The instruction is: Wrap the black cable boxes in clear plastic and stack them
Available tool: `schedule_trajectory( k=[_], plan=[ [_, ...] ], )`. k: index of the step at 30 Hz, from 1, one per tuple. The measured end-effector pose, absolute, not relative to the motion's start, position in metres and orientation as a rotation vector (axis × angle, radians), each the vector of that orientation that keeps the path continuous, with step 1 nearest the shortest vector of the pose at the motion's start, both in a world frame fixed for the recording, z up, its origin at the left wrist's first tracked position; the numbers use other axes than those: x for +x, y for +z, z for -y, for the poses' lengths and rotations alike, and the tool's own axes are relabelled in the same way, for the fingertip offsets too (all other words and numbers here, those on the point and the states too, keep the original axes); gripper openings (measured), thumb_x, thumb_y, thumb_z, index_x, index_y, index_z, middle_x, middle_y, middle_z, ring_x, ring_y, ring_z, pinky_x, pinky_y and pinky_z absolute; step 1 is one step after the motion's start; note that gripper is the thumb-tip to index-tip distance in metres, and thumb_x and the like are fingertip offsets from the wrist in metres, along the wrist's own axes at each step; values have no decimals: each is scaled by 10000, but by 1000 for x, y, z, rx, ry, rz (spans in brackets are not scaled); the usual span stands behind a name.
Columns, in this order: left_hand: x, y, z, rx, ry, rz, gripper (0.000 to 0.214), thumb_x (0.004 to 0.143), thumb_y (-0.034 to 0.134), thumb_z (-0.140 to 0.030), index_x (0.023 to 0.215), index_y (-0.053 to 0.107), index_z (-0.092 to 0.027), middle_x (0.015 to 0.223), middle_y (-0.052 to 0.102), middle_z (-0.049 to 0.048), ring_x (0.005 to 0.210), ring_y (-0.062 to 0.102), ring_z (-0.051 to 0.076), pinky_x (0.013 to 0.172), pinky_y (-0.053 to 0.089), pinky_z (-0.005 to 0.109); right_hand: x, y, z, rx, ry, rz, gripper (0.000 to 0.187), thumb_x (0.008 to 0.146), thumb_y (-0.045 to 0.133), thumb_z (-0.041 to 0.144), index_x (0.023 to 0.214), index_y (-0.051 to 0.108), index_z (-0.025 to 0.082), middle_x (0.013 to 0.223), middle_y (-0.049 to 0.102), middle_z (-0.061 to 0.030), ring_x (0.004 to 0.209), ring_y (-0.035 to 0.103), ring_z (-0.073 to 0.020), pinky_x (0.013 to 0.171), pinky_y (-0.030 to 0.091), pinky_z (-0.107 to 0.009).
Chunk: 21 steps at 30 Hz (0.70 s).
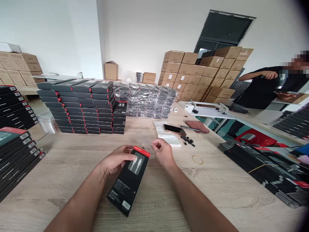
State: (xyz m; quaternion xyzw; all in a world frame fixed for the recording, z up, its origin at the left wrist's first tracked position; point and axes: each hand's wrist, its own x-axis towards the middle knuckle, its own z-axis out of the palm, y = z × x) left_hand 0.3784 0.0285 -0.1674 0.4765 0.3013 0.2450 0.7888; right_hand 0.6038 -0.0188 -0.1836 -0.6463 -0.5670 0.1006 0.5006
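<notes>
Mid table (72, 167): box (129, 180), left grip (116, 159) on its 10 o'clock side, right grip (162, 151) at its 1. Box stacks (82, 106) at 11; bagged bundles (145, 100) at 12. Phone (174, 129) & small parts (187, 140) at 1, rubber band (197, 159) at 2. Flat packs (260, 170) at 3, side stacks (16, 154) at 9. Cartons (200, 74) behind, by wall.

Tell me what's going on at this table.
A person holds a black box in the left hand over the table. The right hand is pinched shut just beside the box's red top, perhaps on clear film; hard to tell. Behind stand stacks of like boxes; a phone and rubber band lie to the right. At far right stands another person.
</notes>
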Motion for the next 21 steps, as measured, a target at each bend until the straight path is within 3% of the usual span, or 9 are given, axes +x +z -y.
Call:
schedule_trajectory(
  k=[6,10,13,18,21],
  plan=[
    [391,-175,-21,985,463,-597,465,534,810,-202,971,660,-148,820,698,50,675,642,160,660,481,264,590,-191,19,-1412,447,1574,114,770,591,290,717,641,202,718,615,-27,657,564,-160,587,461,-278],
    [394,-176,-22,1077,503,-751,389,553,793,-254,904,671,-138,722,686,31,611,613,156,598,455,261,591,-184,21,-1415,448,1563,130,795,583,298,756,672,212,770,655,-33,706,601,-169,654,493,-302],
    [393,-175,-22,1164,546,-820,429,554,789,-271,942,664,-138,785,694,44,678,631,177,636,462,275,593,-181,22,-1435,380,1574,146,811,582,310,826,700,226,793,658,-37,715,605,-169,665,500,-305],
    [396,-177,-21,1358,793,-943,618,554,783,-209,1132,569,-171,1134,639,115,870,642,207,745,474,308,592,-178,24,-1410,264,1742,177,847,558,291,888,728,263,808,638,-45,751,602,-181,700,501,-324],
    [398,-177,-20,1470,871,-887,552,596,753,-177,1126,599,-198,1208,618,108,1018,613,225,849,461,325,590,-174,26,-1418,210,1827,228,877,501,267,906,728,275,821,621,-43,763,595,-176,708,493,-315]
  ],
)
